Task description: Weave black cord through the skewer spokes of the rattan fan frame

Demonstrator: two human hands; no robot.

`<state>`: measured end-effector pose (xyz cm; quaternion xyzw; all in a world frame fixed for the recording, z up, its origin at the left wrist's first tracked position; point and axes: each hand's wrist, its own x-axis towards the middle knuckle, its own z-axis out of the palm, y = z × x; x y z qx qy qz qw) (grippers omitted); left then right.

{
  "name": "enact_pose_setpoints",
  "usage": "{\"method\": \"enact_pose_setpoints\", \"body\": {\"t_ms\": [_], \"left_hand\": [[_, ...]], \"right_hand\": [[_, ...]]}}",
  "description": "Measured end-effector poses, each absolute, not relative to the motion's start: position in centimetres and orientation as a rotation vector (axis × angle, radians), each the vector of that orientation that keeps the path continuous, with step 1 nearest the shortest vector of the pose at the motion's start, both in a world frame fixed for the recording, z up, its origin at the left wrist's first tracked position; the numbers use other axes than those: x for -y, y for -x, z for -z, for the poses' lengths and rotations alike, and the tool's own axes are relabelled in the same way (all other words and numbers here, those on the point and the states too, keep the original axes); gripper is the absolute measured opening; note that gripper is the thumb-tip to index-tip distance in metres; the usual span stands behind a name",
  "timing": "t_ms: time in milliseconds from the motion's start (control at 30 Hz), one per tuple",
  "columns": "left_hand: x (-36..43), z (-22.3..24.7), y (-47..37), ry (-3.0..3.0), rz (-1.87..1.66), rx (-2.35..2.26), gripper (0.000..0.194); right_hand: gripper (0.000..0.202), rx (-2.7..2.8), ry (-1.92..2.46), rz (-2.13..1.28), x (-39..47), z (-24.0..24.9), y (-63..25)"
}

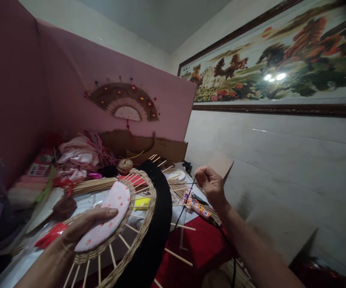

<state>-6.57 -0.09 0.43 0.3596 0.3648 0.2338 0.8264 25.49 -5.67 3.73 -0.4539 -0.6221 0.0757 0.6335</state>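
Note:
My left hand (81,226) grips a half-round fan frame (161,200), its thumb lying over a white pad with red dots (120,198). Thin wooden sticks radiate from the pad through two bands of braided twine, and a wide black band runs round outside them. Stick ends poke out beyond that band. To the right of the fan, my right hand (211,186) is closed in a pinch on a black cord (192,188), which stretches from the fingers down to the band's outer side. Below this hand lies a flower-patterned tool (198,206), shaped like a glue gun.
A finished-looking brown fan (127,96) hangs on the pink board (173,108) ahead. Behind the work are a twine ball (125,165), pink cloth (81,152) and bundled sticks (93,186). Red cloth (199,244) lies below. A framed horse picture (269,60) hangs on the right wall.

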Motion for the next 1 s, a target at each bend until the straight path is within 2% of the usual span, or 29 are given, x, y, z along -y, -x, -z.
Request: {"method": "enact_pose_setpoints", "body": {"t_ms": [133,267,467,567,733,867,1000], "left_hand": [[0.0,-0.2,6.8,-0.759,-0.452,-0.750,0.048],[0.0,-0.3,6.9,-0.796,-0.493,-0.752,0.050],[-0.4,0.2,6.7,-0.805,-0.525,-0.759,0.041],[-0.5,0.5,6.9,-0.795,-0.545,-0.744,0.040],[0.2,0.2,6.9,-0.841,-0.568,-0.695,0.045],[0.5,-0.1,6.6,-0.877,-0.540,-0.660,0.056],[0.1,0.2,6.5,-0.933,-0.487,-0.722,0.051]], "right_hand": [[0.028,1.466,1.073,-0.183,4.2,-3.7,-25.2],[0.028,1.379,1.044,-0.358,3.3,-2.6,-24.6],[0.027,1.177,1.080,-0.438,3.5,-0.3,-23.8],[0.026,1.261,1.094,-0.425,3.1,0.6,-24.0],[0.019,1.609,1.123,-0.214,2.0,0.3,-24.9],[0.018,1.613,1.160,-0.039,1.6,-1.9,-26.0],[0.018,1.584,1.178,0.152,2.1,-3.9,-26.6]]}}
